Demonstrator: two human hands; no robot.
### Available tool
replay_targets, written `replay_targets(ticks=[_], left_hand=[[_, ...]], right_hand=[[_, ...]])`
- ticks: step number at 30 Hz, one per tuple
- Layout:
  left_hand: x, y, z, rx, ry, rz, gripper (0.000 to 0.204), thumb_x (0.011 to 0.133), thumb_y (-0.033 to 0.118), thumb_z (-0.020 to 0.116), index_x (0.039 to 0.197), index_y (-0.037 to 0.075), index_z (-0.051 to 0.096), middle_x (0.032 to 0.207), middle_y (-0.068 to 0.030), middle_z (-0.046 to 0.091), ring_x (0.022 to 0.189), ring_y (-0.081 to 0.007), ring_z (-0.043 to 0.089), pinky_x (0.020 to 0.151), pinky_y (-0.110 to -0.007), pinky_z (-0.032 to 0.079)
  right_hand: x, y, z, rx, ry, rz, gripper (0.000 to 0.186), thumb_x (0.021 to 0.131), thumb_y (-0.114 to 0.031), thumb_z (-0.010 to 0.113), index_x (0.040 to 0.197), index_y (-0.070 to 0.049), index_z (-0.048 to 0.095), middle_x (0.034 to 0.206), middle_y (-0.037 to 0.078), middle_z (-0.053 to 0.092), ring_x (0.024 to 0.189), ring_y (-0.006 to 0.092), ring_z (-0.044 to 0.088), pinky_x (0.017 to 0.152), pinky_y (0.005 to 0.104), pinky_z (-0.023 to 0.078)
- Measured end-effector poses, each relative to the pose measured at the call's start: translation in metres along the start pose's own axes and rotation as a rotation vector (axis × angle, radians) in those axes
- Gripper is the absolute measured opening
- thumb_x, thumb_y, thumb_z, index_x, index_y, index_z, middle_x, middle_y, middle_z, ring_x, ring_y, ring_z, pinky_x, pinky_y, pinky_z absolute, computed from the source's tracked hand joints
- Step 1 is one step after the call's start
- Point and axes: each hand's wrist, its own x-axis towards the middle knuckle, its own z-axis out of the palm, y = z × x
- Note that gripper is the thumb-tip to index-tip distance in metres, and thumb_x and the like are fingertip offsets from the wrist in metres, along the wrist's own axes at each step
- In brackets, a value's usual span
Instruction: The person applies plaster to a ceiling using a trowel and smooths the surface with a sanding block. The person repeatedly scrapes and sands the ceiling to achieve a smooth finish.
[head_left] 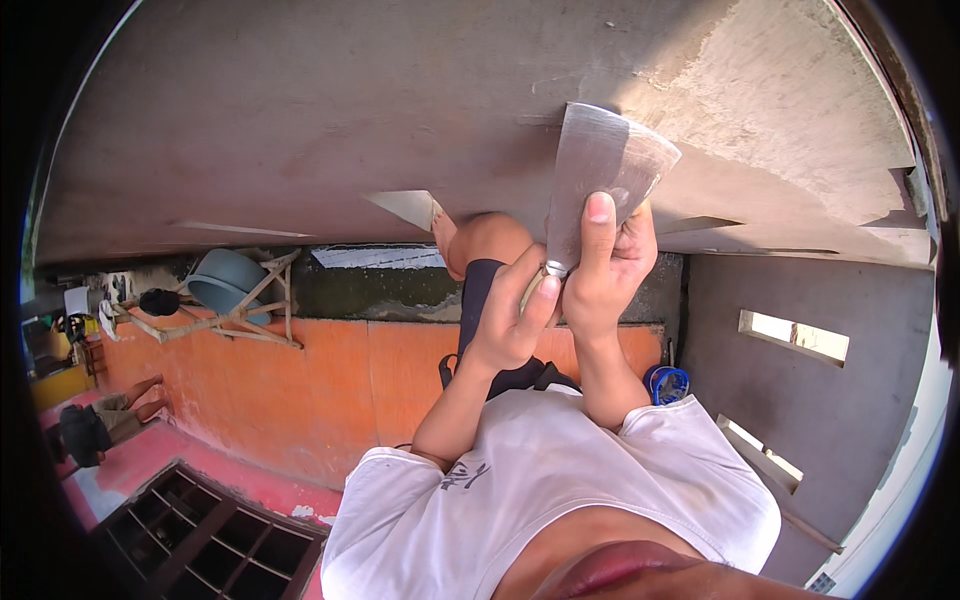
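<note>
A wide metal scraper (600,160) is pressed flat against a grey concrete surface (300,110), its blade edge uppermost. My right hand (612,275) grips the lower part of the blade, thumb laid flat along the metal. My left hand (512,322) closes around the handle just below the metal ferrule. Both forearms rise from my white T-shirt (540,480). Just left of my hands a second, smaller blade (405,207) touches the same surface, held by another person's hand (447,232). That person's black-sleeved arm runs behind my left hand.
A paler, rough plaster patch (790,90) covers the grey surface at upper right. An orange wall (330,380) runs behind, with a grey-blue basin (225,278) on a wooden frame. A blue round object (666,384), a grey slotted wall (800,340), a dark window grille (200,530) and a person (95,425) are also in view.
</note>
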Motion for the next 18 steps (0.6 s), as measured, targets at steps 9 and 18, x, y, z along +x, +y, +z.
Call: replay_targets(ticks=[9, 18], left_hand=[[0.002, 0.0, -0.006, 0.038, 0.0, 0.027, 0.031, 0.106, 0.029, 0.052, 0.096, 0.0, 0.054, 0.058, -0.0035, 0.051, 0.052, -0.0143, 0.05, 0.052, -0.03, 0.037], [0.019, 0.022, -0.002, 0.069, 0.002, 0.12, 0.03, 0.106, 0.028, 0.052, 0.095, 0.0, 0.053, 0.059, -0.0029, 0.052, 0.053, -0.0123, 0.049, 0.052, -0.03, 0.037]], right_hand=[[-0.001, 0.007, 0.002, -0.009, 0.016, 0.007, 0.021, 0.11, -0.024, 0.059, 0.111, -0.003, 0.059, 0.086, 0.005, 0.068, 0.068, 0.0073, 0.06, 0.06, 0.0232, 0.047], [0.01, -0.01, 0.007, 0.089, -0.067, -0.04, 0.023, 0.11, -0.019, 0.06, 0.12, 0.002, 0.062, 0.099, 0.004, 0.07, 0.084, 0.0036, 0.06, 0.073, 0.0205, 0.047]])
